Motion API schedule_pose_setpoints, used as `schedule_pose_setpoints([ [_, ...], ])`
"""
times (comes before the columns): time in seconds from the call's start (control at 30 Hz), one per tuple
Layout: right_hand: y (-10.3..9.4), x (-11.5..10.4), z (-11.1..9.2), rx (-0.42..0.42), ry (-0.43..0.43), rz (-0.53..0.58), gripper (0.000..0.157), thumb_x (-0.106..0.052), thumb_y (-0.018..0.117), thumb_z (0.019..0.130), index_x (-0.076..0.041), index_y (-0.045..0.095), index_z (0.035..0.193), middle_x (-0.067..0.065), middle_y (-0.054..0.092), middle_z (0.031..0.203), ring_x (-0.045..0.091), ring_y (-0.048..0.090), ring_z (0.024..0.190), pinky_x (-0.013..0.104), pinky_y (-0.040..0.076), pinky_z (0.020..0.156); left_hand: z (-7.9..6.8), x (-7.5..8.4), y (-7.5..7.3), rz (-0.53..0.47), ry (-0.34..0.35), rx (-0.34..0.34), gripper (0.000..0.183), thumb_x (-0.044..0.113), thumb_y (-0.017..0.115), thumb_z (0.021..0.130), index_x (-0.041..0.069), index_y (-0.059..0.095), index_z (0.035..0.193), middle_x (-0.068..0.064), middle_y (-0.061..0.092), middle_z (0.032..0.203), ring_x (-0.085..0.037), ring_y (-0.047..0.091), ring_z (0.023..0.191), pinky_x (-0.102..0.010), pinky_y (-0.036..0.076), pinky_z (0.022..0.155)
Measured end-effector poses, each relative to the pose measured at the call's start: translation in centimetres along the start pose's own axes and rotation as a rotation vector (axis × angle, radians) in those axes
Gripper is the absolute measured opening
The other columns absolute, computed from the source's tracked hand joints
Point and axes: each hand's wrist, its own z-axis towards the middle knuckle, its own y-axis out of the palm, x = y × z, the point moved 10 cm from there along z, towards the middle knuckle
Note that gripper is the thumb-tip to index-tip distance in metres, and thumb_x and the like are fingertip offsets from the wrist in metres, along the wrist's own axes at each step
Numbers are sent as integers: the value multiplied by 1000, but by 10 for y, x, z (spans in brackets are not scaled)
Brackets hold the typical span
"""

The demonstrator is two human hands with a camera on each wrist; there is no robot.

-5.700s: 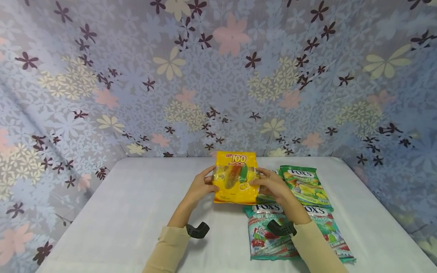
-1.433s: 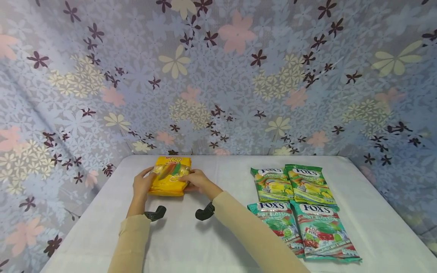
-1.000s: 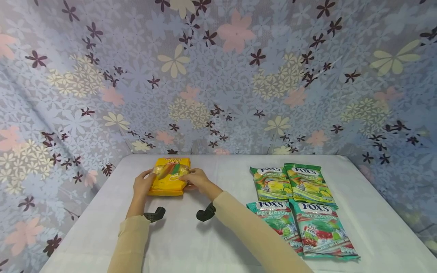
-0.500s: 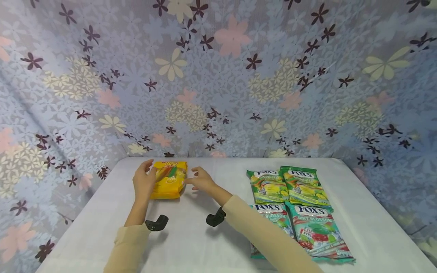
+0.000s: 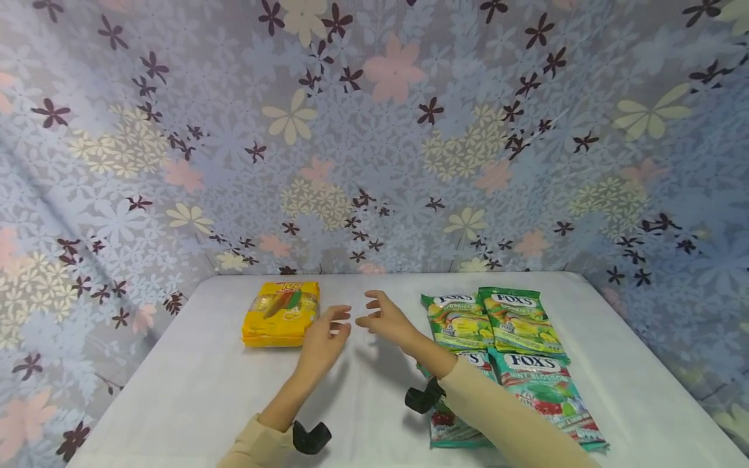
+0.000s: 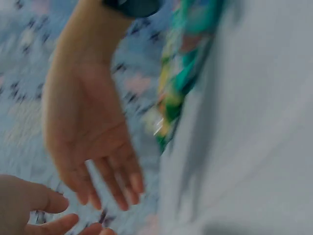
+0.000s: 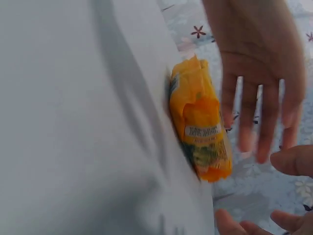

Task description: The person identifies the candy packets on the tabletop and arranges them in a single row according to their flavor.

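Note:
A thick yellow LOT 100 candy bag (image 5: 283, 312) lies face up at the back left of the white table, with neither hand on it. My left hand (image 5: 322, 341) is just right of the bag, fingers loosely bent and holding nothing. Facing it across a small gap is my right hand (image 5: 389, 322), also holding nothing, its fingers spread. In the right wrist view the yellow bag (image 7: 200, 122) shows behind my left hand (image 7: 264, 73). My right hand (image 6: 93, 112) hangs in the middle of the left wrist view.
On the right lie two green FOX'S Spring Tea bags (image 5: 523, 322) behind two teal FOX'S Mint Blossom bags (image 5: 550, 396). My right sleeve (image 5: 509, 416) partly covers the left teal bag (image 5: 447, 426). A floral cloth (image 5: 374, 143) hangs behind the table (image 5: 187, 383).
The yellow candy bag was carried from the middle to the back left and let go there. Both hands have since moved right, away from it.

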Motion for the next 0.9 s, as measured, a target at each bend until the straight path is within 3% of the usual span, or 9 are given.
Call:
schedule_pose_setpoints([
  [0.13, -26, 8, -23, 41, -58, -131, 62, -17, 68, 89, -3, 39, 142, 23, 50, 131, 39, 53, 114, 49, 50, 86, -15, 3, 37, 1, 18, -159, 32, 9, 60, 92, 1, 60, 124, -16, 66, 111, -27, 65, 93, -41, 54, 78],
  [0.23, -43, 16, -40, 54, -67, -185, 60, -16, 68, 90, -2, 41, 141, 25, 51, 130, 40, 53, 113, 51, 50, 84, -25, 3, 56, -58, -20, -243, 32, 10, 59, 93, 0, 60, 124, -15, 66, 110, -28, 65, 94, -39, 54, 76],
  [0.43, -77, 32, -73, 65, -31, -204, 60, -19, 65, 92, 0, 38, 143, 27, 47, 133, 43, 50, 115, 51, 49, 85, -33, 6, 84, -157, -126, -356, 31, 10, 61, 92, -2, 62, 122, -12, 66, 106, -26, 65, 88, -30, 54, 64],
  [0.63, -109, 39, -105, 66, -4, -265, 57, -16, 65, 93, 3, 39, 139, 30, 47, 129, 47, 51, 113, 47, 53, 78, -38, 11, 108, -235, -186, -456, 33, 8, 61, 92, -4, 61, 123, -10, 65, 104, -23, 67, 84, -33, 57, 64],
  [0.77, -123, 41, -122, 24, 36, -292, 61, -17, 67, 91, 7, 37, 139, 32, 47, 126, 45, 55, 106, 44, 54, 71, -45, 11, 119, -293, -242, -505, 35, 9, 60, 93, -5, 59, 125, -10, 64, 103, -27, 68, 84, -35, 58, 67],
  [0.9, -131, 50, -136, -29, 110, -313, 71, -21, 69, 90, 13, 32, 140, 31, 50, 122, 44, 57, 105, 47, 53, 75, -55, 8, 133, -340, -331, -592, 42, 10, 61, 92, -7, 55, 130, -8, 66, 99, -26, 69, 79, -34, 58, 65],
])
